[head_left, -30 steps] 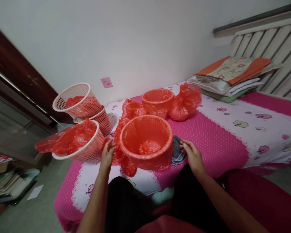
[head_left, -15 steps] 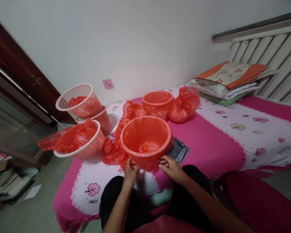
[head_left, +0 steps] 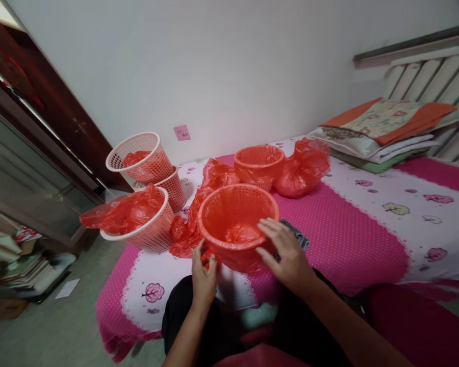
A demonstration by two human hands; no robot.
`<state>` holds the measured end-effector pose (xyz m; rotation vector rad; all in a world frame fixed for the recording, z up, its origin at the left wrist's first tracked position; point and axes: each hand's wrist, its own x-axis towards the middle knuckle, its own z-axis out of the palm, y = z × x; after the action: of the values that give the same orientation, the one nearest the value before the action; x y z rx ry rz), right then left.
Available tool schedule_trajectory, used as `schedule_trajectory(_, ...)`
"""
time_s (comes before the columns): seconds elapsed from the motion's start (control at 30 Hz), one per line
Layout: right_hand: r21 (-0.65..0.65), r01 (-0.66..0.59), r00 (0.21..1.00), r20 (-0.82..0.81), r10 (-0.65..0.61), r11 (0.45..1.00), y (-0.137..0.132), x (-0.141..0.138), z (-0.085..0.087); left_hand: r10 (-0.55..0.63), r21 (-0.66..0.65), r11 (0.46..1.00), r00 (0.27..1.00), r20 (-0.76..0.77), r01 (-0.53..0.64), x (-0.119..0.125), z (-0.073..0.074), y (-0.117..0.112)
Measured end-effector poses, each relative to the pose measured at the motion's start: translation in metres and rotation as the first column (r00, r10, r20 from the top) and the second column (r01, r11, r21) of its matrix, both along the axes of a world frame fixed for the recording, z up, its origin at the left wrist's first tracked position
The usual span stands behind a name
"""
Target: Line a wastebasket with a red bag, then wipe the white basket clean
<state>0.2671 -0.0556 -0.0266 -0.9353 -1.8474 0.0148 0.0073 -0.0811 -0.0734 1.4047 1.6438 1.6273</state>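
A plastic mesh basket (head_left: 222,248) lined with a red plastic bag (head_left: 241,233) stands in front of me, the bag folded down over its rim. At its left front, my left hand (head_left: 204,275) is curled, with red film between the thumb and fingers. My right hand (head_left: 286,255) lies against the right front of the rim, its fingers stretched over the edge and its thumb apart on the outer side. Behind stands another lined basket (head_left: 258,155), next to a bulging red bag (head_left: 302,168). Loose red film (head_left: 187,234) lies to the left.
On the left are pale pink baskets, one tilted in front (head_left: 153,234) with red bags inside, one stacked (head_left: 164,158) on another. Dark folded cloth (head_left: 300,237) lies behind my right hand. Folded bedding (head_left: 382,132) sits at the back right of the patterned bed cover (head_left: 348,229).
My right hand has risen from the basket's lower front to its right rim, and its fingers have spread. My left hand has shifted slightly up the side. The view has turned a little left.
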Motion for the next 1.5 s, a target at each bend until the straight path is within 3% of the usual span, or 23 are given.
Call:
schedule_trajectory(0.13,0.004,-0.080,0.969,0.236,0.077,0.997,0.000,-0.038,-0.011,-0.069,-0.104,0.991,0.992,0.107,0.080,0.015,-0.014,0.004)
schedule_trajectory(0.23,-0.006,-0.040,0.962,0.270,0.040,0.999,0.004,-0.046,-0.022,-0.124,-0.147,0.979,0.987,0.102,0.138,0.017,-0.019,0.006)
schedule_trajectory(0.33,-0.005,-0.014,0.962,0.274,0.015,1.000,0.005,-0.047,-0.026,-0.250,-0.151,0.954,0.964,0.087,0.261,0.016,-0.016,0.007)
schedule_trajectory(0.4,-0.009,-0.011,0.959,0.282,0.013,1.000,0.004,-0.047,-0.026,-0.270,-0.148,0.948,0.959,0.089,0.281,0.014,-0.013,0.008)
schedule_trajectory(0.5,0.008,0.000,0.957,0.290,-0.002,1.000,0.002,-0.047,-0.028,-0.075,-0.109,0.991,0.996,0.050,0.080,0.007,-0.009,0.008)
schedule_trajectory(0.6,0.066,0.033,0.956,0.287,-0.051,0.997,0.002,-0.048,-0.034,0.177,-0.022,0.984,0.984,-0.008,-0.177,0.000,-0.002,0.008)
schedule_trajectory(0.77,0.104,0.037,0.958,0.280,-0.065,0.994,0.004,-0.051,-0.044,0.206,0.008,0.979,0.978,0.023,-0.206,0.002,0.023,0.016)
schedule_trajectory(0.83,0.084,0.035,0.956,0.287,-0.057,0.996,0.005,-0.050,-0.041,0.212,0.090,0.975,0.970,-0.116,-0.202,0.007,0.036,0.018)
schedule_trajectory(0.93,0.057,-0.003,0.960,0.279,-0.013,0.998,0.003,-0.042,-0.028,0.094,0.232,0.973,0.885,-0.455,0.016,0.011,0.049,0.015)
schedule_trajectory(1.0,0.063,-0.022,0.978,0.207,0.009,0.998,-0.002,-0.029,-0.018,-0.026,0.212,0.958,0.791,-0.612,0.195,0.010,0.051,0.010)
schedule_trajectory(1.1,0.030,0.062,0.996,-0.060,-0.060,0.998,-0.011,-0.003,-0.013,-0.101,0.162,0.936,0.681,-0.726,0.312,0.013,0.048,0.004)
schedule_trajectory(1.17,-0.131,0.089,0.964,-0.236,-0.119,0.987,-0.017,0.011,-0.021,-0.150,0.120,0.919,0.615,-0.774,0.376,0.022,0.048,0.002)
schedule_trajectory(1.2,-0.248,0.046,0.951,-0.287,-0.118,0.968,-0.019,0.016,-0.027,-0.180,0.092,0.909,0.580,-0.794,0.407,0.030,0.050,0.003)
schedule_trajectory(1.3,-0.536,-0.216,0.939,-0.343,0.023,0.816,-0.018,0.017,-0.050,-0.246,-0.012,0.902,0.492,-0.835,0.431,0.057,0.056,0.010)
schedule_trajectory(1.37,-0.598,-0.328,0.926,-0.355,0.125,0.731,-0.010,0.011,-0.066,-0.265,-0.093,0.921,0.433,-0.862,0.378,0.072,0.060,0.018)
schedule_trajectory(1.5,-0.604,-0.389,0.889,-0.445,0.111,0.696,0.022,0.001,-0.094,-0.301,-0.223,0.938,0.302,-0.905,0.267,0.085,0.062,0.032)
